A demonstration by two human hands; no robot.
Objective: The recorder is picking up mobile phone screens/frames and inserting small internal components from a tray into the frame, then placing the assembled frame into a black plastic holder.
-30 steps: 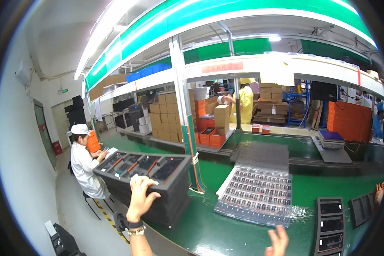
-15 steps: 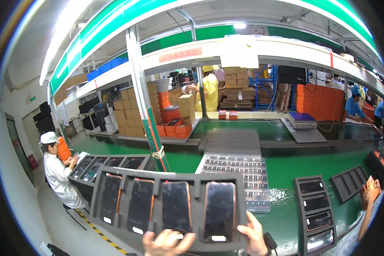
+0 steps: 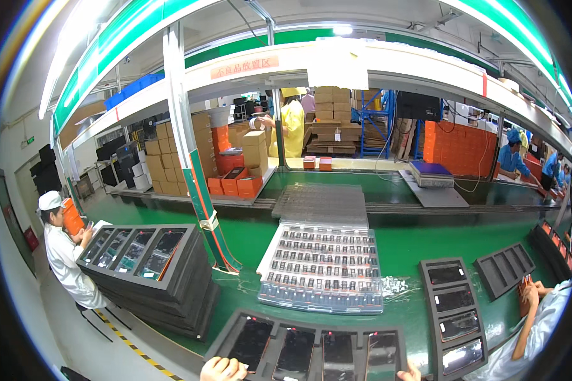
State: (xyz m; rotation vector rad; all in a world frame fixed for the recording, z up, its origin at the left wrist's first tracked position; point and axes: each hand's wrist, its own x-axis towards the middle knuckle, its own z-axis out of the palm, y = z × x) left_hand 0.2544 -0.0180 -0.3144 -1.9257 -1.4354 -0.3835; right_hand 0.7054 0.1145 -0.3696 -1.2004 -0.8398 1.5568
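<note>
A black foam tray (image 3: 357, 341) lies low in front of me, with several dark-screened, orange-edged smartphones (image 3: 295, 353) in its slots. My left hand (image 3: 224, 369) has its fingers closed over the tray's left end. At the right end my right hand (image 3: 410, 373) grips the rim; only its thumb side shows, the rest cut off by the lower edge. Just beyond the tray, on the green bench, a clear plastic tray (image 3: 321, 263) holds rows of small dark parts. To the left stands a tall stack of black foam trays (image 3: 190, 286), its top one filled with phones.
Another phone-filled foam tray (image 3: 436, 305) lies on the bench at right, near an empty-slotted foam tray (image 3: 504, 269). A co-worker's hands (image 3: 532, 292) hold something at the right edge. A person in white (image 3: 70, 254) sits at left. A metal post (image 3: 190, 140) rises from the bench.
The held foam tray has moved down and right, away from the stack, which now shows fully. My left hand has shifted from the tray's near edge to its left end.
</note>
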